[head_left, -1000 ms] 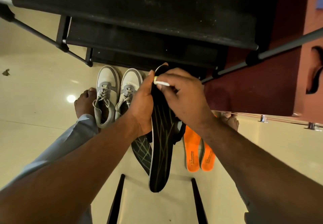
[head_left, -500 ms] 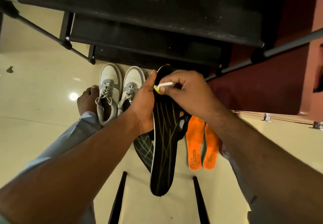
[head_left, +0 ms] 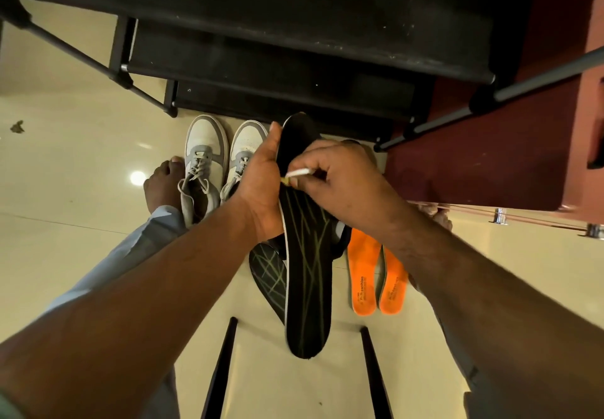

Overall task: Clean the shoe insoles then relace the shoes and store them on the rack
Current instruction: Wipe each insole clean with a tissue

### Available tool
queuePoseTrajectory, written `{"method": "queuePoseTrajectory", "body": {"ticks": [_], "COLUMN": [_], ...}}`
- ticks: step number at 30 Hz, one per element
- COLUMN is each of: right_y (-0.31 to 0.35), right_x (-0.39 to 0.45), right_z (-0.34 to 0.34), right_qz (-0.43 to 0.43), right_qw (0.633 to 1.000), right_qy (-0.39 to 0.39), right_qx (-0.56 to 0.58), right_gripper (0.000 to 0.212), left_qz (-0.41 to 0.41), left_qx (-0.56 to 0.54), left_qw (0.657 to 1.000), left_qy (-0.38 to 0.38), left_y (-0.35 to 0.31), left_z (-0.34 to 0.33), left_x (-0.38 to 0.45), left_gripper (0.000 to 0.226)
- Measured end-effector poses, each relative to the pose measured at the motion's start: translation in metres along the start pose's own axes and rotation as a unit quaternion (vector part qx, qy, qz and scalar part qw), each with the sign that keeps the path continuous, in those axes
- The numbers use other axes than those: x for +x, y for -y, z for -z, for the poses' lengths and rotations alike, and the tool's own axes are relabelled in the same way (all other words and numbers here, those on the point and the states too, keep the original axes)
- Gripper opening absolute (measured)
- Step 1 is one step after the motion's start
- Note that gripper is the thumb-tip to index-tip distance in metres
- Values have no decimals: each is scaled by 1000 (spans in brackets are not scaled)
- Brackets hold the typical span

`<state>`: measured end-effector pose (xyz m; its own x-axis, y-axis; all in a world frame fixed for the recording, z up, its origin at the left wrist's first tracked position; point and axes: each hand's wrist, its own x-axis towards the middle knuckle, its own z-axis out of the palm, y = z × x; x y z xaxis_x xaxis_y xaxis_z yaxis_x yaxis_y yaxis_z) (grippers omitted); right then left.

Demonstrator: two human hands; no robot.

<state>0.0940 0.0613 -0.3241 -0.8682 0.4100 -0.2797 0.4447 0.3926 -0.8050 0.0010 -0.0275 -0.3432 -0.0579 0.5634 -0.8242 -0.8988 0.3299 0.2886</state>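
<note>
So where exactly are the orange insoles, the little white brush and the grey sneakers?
orange insoles (head_left: 365,274): head view, middle of the left one, on the floor.
small white brush (head_left: 299,173): head view, its white handle, pinched by the right hand (head_left: 340,183).
grey sneakers (head_left: 204,163): head view, laces of the left shoe.

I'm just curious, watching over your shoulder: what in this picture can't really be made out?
- Small brush, head view: the right hand covers its handle; only a white stem and yellow tip show.
- Second black insole: the black insole gripped by the left hand overlaps it.
- Orange insoles: small print is unreadable; the right forearm covers one edge.
- Grey sneakers: the left arm hides their heels.
</note>
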Motion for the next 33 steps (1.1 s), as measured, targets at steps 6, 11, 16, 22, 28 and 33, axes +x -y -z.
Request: {"method": "queuePoseTrajectory", "body": {"ticks": [6, 11, 16, 22, 28, 33], "right_y": [-2, -14, -9, -4, -4, -5], "right_x": [8, 8, 1, 0, 1, 5], "right_z": [26, 25, 1, -24, -20, -9], "right_qz": [-87, -162, -206, -292, -322, -342], "right_qw": [979, 943, 908, 800, 745, 717], "right_qy": [-25, -163, -205, -255, -255, -263], "right_qx": [183, 242, 302, 458, 525, 547], "right_gripper": [17, 14, 9, 8, 8, 6], "left_qz": [-24, -45, -88, -91, -81, -96], "left_qx": [-33, -70, -79, -44, -70, -128], "left_qw": [999, 996, 993, 995, 994, 987], "left_qy": [19, 12, -10, 21, 27, 31], "left_y": [-6, -9, -16, -4, 3, 2], "left_z": [3, 9, 9, -4, 0, 4], "left_x": [0, 2, 2, -3, 1, 3], "left_gripper": [85, 65, 67, 89, 92, 56]}}
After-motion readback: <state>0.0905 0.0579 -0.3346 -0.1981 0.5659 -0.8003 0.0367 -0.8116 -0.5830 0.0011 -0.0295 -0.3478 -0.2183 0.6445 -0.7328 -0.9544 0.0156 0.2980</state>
